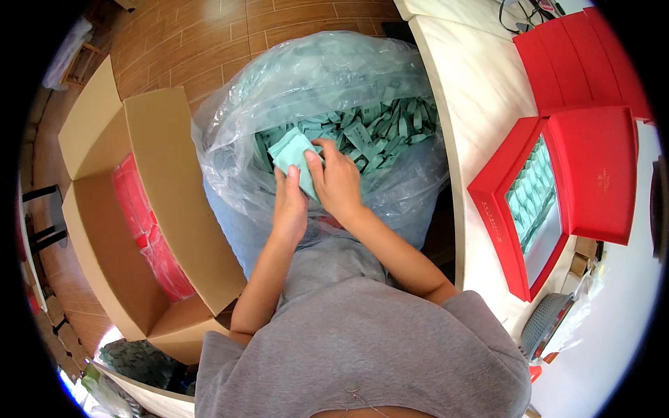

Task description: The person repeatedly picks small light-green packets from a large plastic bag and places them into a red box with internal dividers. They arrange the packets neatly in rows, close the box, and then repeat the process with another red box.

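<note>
Between my two hands is a small stack of pale green sachets (294, 155), held above a big clear plastic bag (237, 90). My left hand (290, 202) grips the stack from its lower left side, thumb up along it. My right hand (337, 174) closes on its right edge, with fingers over the top corner. Under and beyond the hands, many loose green sachets (369, 136) fill the bag. On the table at the right stands an open red gift box (496, 209). Rows of green sachets (533, 184) fill part of it, and a white bare strip shows along its near side.
An open cardboard carton (164, 160) with red wrapped packs (150, 230) inside stands at my left. The pale marble-look table (481, 90) runs along my right. Red boxes (578, 59) stand at its far end, and a grey basket (547, 324) sits nearer me.
</note>
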`<state>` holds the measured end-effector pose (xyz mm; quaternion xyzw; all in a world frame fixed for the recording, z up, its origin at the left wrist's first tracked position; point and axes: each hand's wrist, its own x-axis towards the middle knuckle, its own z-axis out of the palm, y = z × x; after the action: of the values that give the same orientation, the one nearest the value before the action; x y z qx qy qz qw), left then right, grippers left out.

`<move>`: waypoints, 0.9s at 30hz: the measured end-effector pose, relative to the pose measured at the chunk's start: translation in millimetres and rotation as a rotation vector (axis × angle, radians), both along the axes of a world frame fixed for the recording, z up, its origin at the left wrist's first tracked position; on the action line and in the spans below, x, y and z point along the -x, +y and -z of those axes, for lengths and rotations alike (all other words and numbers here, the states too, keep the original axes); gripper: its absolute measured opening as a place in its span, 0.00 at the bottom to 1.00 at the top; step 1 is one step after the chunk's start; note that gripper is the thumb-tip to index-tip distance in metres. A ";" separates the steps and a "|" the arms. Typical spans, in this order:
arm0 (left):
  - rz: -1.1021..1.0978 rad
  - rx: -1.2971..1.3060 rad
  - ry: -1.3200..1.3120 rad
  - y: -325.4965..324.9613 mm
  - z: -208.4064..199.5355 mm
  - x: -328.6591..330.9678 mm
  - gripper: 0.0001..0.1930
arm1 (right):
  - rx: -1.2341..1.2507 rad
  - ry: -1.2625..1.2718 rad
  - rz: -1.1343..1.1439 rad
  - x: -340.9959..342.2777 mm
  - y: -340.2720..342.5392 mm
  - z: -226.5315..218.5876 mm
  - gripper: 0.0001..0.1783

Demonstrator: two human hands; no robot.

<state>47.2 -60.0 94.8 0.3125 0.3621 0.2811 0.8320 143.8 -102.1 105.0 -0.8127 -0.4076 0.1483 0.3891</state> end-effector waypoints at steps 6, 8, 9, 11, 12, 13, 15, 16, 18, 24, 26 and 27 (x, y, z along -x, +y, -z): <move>-0.145 0.099 0.082 25.6 -19.5 -6.5 0.30 | -0.372 0.030 -0.100 -0.5 -7.9 -17.6 0.15; -0.225 0.100 0.075 30.4 -32.7 -8.8 0.31 | -0.430 0.029 -0.106 -4.2 -16.5 -21.5 0.14; -0.224 0.153 0.053 33.0 -33.1 -7.5 0.31 | -0.411 0.033 -0.117 -5.4 -23.1 -24.0 0.14; -0.268 0.128 0.063 32.8 -33.3 -8.3 0.34 | -0.362 0.003 -0.160 -3.1 -29.8 -29.9 0.13; -0.286 0.120 0.068 31.1 -31.9 -9.1 0.35 | -0.361 -0.014 -0.151 -0.9 -30.4 -32.2 0.12; -0.296 0.117 0.056 29.9 -30.5 -9.6 0.35 | -0.359 -0.031 -0.143 2.3 -29.3 -34.1 0.10; -0.320 0.112 0.031 27.9 -28.5 -10.5 0.35 | -0.401 0.021 -0.131 6.0 -26.8 -33.7 0.08; -0.297 0.104 0.038 27.1 -28.4 -10.2 0.35 | -0.395 0.056 -0.127 5.4 -26.9 -32.3 0.08; -0.256 0.087 0.049 26.1 -28.9 -8.0 0.36 | -0.385 0.127 -0.124 4.4 -26.5 -29.8 0.08; -0.332 0.036 -0.002 26.6 -21.6 -0.7 0.36 | -0.408 -0.058 -0.155 13.7 -22.5 -45.1 0.09; -0.437 -0.135 0.012 27.3 -21.2 1.0 0.38 | -0.404 0.000 -0.119 15.1 -24.5 -53.3 0.10; -0.500 -0.235 0.021 28.0 -22.4 0.5 0.39 | -0.399 0.066 -0.082 14.9 -26.9 -57.7 0.11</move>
<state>46.7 -32.0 117.2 0.3107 0.4017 0.5143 0.6912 129.0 -129.0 162.7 -0.6969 -0.4486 0.1069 0.5493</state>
